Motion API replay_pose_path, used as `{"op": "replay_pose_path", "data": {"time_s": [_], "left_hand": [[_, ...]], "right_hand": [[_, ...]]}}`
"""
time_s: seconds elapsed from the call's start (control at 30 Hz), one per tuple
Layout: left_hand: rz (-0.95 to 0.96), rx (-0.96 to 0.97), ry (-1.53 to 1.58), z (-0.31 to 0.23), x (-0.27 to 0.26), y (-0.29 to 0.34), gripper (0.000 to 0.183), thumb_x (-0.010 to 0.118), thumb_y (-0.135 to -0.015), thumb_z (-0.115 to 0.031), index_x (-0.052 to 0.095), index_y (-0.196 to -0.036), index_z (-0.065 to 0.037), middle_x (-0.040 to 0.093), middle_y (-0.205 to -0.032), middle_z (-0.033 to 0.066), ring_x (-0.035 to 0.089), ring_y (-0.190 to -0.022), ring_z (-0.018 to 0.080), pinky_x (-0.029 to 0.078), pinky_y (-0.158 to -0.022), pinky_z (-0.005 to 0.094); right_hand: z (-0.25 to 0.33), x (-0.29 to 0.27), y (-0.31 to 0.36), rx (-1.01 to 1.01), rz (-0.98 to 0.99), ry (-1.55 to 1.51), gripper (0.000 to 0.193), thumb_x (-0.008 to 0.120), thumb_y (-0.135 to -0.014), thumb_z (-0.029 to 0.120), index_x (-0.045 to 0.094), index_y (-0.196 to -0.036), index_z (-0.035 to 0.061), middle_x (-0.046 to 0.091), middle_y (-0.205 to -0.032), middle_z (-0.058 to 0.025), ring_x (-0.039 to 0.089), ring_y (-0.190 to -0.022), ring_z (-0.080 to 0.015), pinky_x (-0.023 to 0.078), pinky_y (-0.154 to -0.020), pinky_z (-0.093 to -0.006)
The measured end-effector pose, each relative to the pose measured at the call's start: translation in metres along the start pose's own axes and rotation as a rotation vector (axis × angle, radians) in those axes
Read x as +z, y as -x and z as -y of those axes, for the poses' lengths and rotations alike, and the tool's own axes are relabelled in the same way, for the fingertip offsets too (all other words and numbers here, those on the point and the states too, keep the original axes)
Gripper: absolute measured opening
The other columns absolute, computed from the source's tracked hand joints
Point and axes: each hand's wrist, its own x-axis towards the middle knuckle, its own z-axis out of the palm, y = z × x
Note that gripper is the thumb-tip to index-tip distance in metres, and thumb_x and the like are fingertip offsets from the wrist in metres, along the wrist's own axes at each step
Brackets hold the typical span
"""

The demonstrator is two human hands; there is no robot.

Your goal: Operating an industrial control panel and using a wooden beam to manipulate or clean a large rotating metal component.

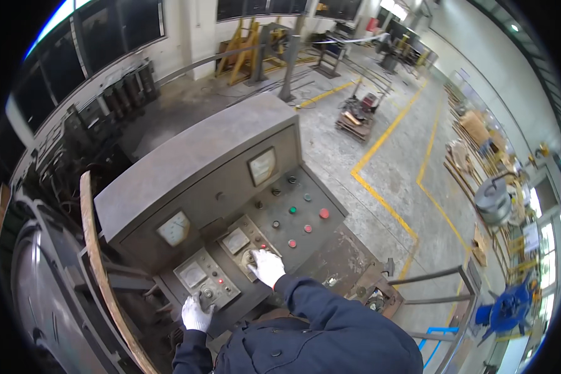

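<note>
In white gloves, both my hands are at a grey control console (196, 159). My right hand (268, 268) has its fingers closed round the dark knob (250, 256) of a beige meter panel (235, 240), which has a lit red lamp. Beside it on the left is a similar meter panel (194, 274) with another lit red lamp. My left hand (197, 314) is at the lower edge of that panel, thumb and fingers apart. Its fingertips are close to a round knob (206, 293); whether they touch it I cannot tell.
Red buttons (323, 213) and a green button (292, 210) dot the console's right side. A wooden strip (100, 249) stands at my left, a metal railing (433, 274) at my right. Beyond are a loaded cart (357, 118), yellow floor lines (380, 199) and a blue machine (508, 311).
</note>
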Motion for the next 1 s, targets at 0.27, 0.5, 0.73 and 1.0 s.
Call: {"op": "replay_pose_path", "data": {"time_s": [0.27, 0.5, 0.73, 1.0], "left_hand": [[0.044, -0.017, 0.038, -0.010, -0.022, -0.003, 0.043, 0.081, -0.084, -0.033, 0.068, -0.115, -0.005, 0.071, -0.103, 0.0197, 0.070, -0.099, 0.0407, 0.056, -0.086, 0.0522], [-0.020, -0.043, 0.094, -0.001, -0.001, 0.014, 0.050, 0.083, -0.083, -0.030, 0.065, -0.124, -0.006, 0.066, -0.105, 0.0173, 0.067, -0.098, 0.0380, 0.054, -0.086, 0.0497], [-0.079, -0.033, 0.135, 0.005, 0.019, 0.008, 0.051, 0.087, -0.077, -0.027, 0.066, -0.119, -0.007, 0.066, -0.106, 0.0161, 0.068, -0.098, 0.0369, 0.056, -0.085, 0.0481], [-0.117, -0.063, 0.130, 0.010, 0.038, 0.006, 0.048, 0.086, -0.077, -0.026, 0.067, -0.117, -0.007, 0.067, -0.107, 0.0152, 0.070, -0.098, 0.0364, 0.057, -0.083, 0.0484]], "right_hand": [[0.001, 0.008, -0.002, -0.068, -0.074, -0.065, 0.046, 0.084, -0.085, 0.026, 0.072, -0.124, 0.0041, 0.076, -0.117, -0.0173, 0.073, -0.109, -0.0360, 0.058, -0.095, -0.0427], [0.001, 0.004, -0.008, -0.104, 0.015, -0.001, 0.051, 0.084, -0.087, 0.030, 0.068, -0.128, 0.0031, 0.074, -0.119, -0.0204, 0.072, -0.108, -0.0403, 0.057, -0.095, -0.0469], [0.002, -0.001, -0.017, -0.111, 0.076, -0.037, 0.049, 0.081, -0.090, 0.027, 0.066, -0.125, -0.0039, 0.075, -0.113, -0.0253, 0.072, -0.104, -0.0417, 0.056, -0.092, -0.0478], [0.002, 0.001, -0.018, -0.130, 0.100, -0.093, 0.033, 0.079, -0.093, 0.016, 0.066, -0.117, -0.0024, 0.075, -0.108, -0.0222, 0.074, -0.098, -0.0392, 0.057, -0.087, -0.0472]]}}
